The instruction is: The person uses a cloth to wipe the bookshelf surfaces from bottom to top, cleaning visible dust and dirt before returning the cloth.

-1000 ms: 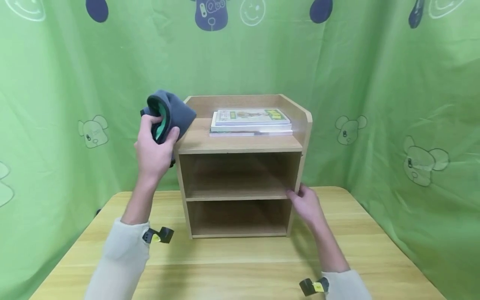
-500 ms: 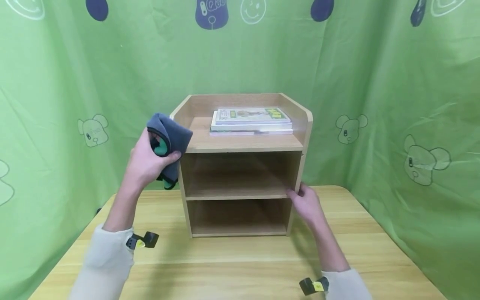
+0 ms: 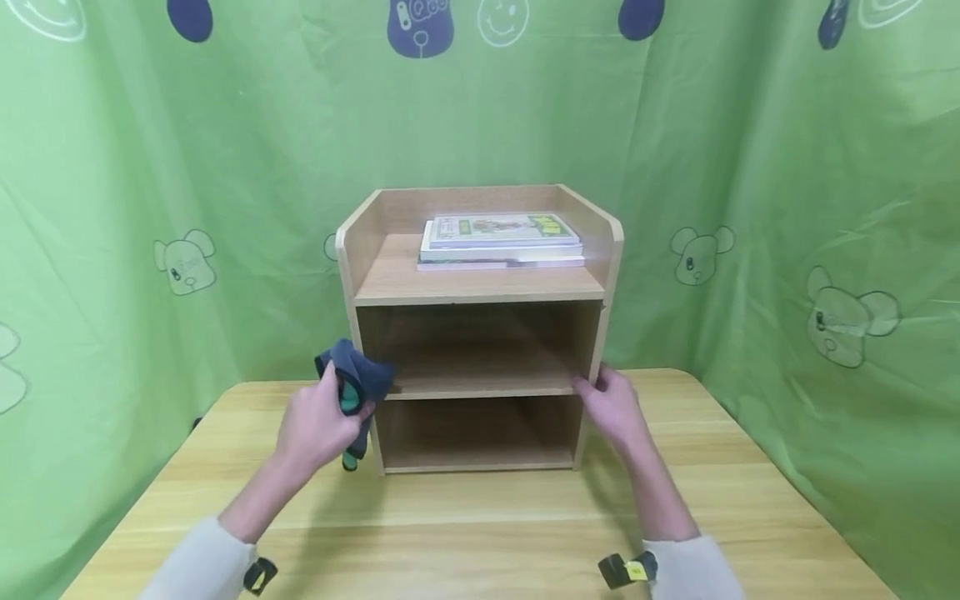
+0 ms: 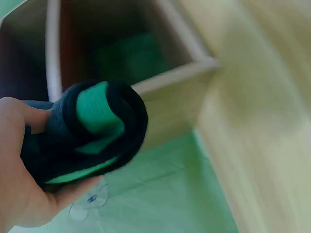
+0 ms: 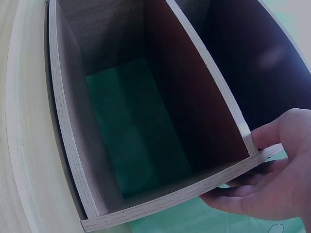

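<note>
A wooden shelf unit [image 3: 480,392] stands on the table, with two compartments under a railed top. My left hand [image 3: 318,425] grips a folded dark blue cloth [image 3: 358,371] with black edging and a green inner side, at the unit's left side panel. In the left wrist view the cloth [image 4: 97,126] is bunched between thumb and fingers. My right hand [image 3: 613,408] holds the right side panel near the middle shelf. In the right wrist view its thumb lies inside the panel, by the shelf edge [image 5: 228,102], and the fingers lie outside.
A small stack of books [image 3: 501,242] lies on the unit's top. The light wooden table [image 3: 480,533] extends in front and to both sides. A green patterned curtain [image 3: 787,208] hangs behind and around it.
My left hand has moved down with the cloth, from the top left corner of the unit to about middle-shelf height. The right hand stays on the right panel.
</note>
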Motion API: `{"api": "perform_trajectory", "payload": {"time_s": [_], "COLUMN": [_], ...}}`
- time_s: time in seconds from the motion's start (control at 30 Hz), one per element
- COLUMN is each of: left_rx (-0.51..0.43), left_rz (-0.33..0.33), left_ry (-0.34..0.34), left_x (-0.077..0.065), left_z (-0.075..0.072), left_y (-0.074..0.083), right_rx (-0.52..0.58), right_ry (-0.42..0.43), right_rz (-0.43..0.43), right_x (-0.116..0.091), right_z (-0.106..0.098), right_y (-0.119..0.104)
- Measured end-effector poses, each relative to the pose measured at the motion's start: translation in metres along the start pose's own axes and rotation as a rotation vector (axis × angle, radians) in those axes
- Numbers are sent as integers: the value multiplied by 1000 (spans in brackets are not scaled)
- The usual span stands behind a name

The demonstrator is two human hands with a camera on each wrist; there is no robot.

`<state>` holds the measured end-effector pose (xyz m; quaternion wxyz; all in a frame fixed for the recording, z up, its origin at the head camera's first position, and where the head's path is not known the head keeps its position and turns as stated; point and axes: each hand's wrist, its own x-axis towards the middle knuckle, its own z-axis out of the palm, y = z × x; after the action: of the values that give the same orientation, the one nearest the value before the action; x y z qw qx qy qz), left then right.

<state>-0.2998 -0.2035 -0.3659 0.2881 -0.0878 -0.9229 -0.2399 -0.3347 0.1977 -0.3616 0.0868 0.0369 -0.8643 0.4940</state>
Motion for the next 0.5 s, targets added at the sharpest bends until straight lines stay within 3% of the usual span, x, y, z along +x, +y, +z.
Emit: {"api": "perform_trajectory", "payload": {"time_s": [0.33, 0.5], "left_rx": [407, 597], "left_rz": [338, 459], "left_ry": [-27, -71], "left_x": [-45, -60], "left_z": [39, 52], "left_y": [-30, -39], "right_rx": [6, 8], "right_ry": [0, 1], "right_rz": [-19, -21], "right_x": [1, 1], "right_z": [-1, -1], "right_y": [3, 3]}}
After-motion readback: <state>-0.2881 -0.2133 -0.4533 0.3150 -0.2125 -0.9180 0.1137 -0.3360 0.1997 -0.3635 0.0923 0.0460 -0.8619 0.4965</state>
